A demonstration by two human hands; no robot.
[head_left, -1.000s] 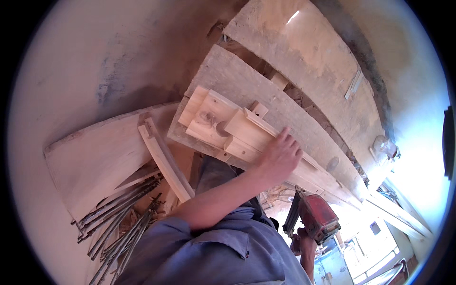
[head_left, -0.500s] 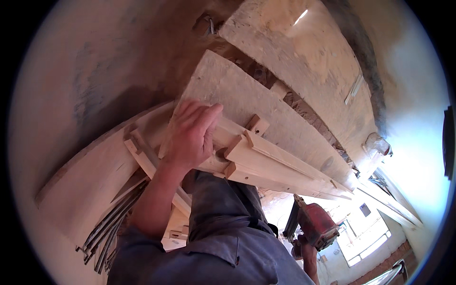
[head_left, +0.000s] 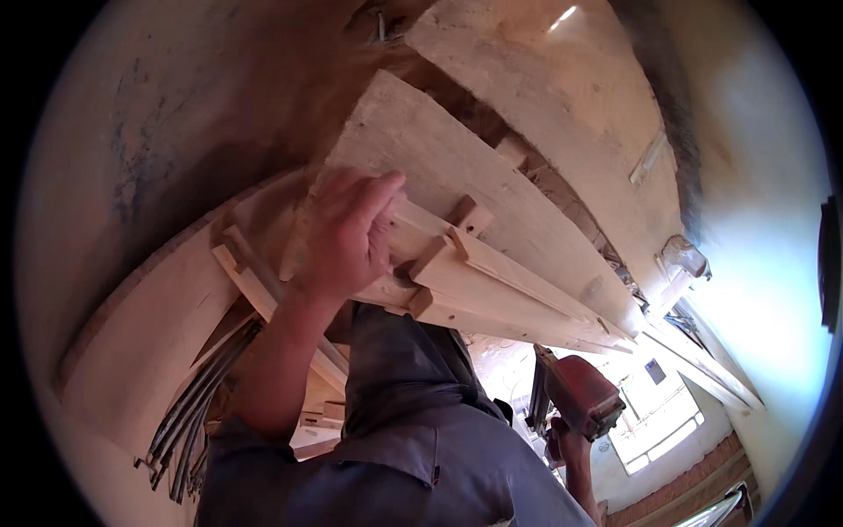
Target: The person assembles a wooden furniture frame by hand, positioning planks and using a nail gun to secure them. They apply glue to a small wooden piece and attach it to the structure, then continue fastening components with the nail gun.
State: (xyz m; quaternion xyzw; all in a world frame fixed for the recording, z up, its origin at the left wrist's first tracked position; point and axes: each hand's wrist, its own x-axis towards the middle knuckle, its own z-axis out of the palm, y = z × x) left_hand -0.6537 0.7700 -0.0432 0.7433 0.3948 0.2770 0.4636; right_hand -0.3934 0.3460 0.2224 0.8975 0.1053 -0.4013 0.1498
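My left hand (head_left: 347, 233), somewhat blurred, curls over the near end of a long pale wooden frame piece (head_left: 500, 294). Its fingertips are partly hidden. The frame piece is built of narrow strips and lies slanting along the edge of a worn plank (head_left: 413, 145). A small wooden block (head_left: 470, 215) with a hole stands beside it on the plank. Low on the right, my right hand (head_left: 562, 443) grips a red and black nail gun (head_left: 584, 395), apart from the wood. That hand is mostly hidden behind the tool.
Beyond a debris-filled gap lies a second wide board (head_left: 562, 97). Left of my body are a curved wooden panel (head_left: 158, 307), a wooden support (head_left: 250, 281) and a bundle of dark metal rods (head_left: 198, 404). A clear plastic cup-like thing (head_left: 685, 256) sits at the far right.
The view has shifted slightly, and the boards sit a little further up and left. My left hand stays at the frame piece's end; my right still holds the nail gun.
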